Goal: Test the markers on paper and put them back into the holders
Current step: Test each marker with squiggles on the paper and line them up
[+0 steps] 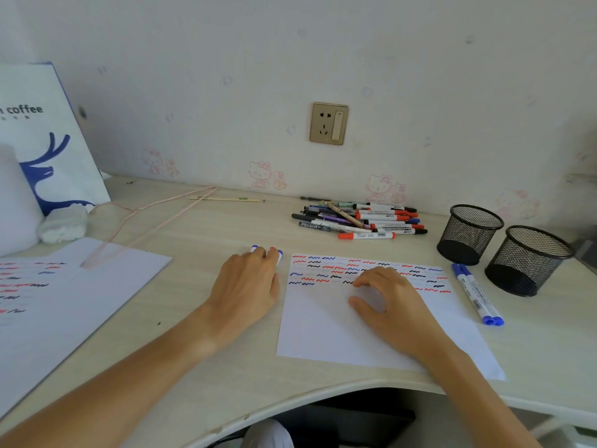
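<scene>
Markers (267,252) under left hand (248,286), fingers curled over them on bench beside paper (329,328). Right hand (387,302) fingers spread, pressing paper. Lift one marker only; keep paper pinned; holders (470,234) empty.

Counted items on the pale wooden desk

Two black wire-mesh pen holders (470,234) (528,260), two blue-capped white markers (478,294) lying side by side, and two white paper sheets (326,324) (64,305) with squiggles are seen; the heaped pile of markers and pens (361,219) cannot be counted exactly.
</scene>
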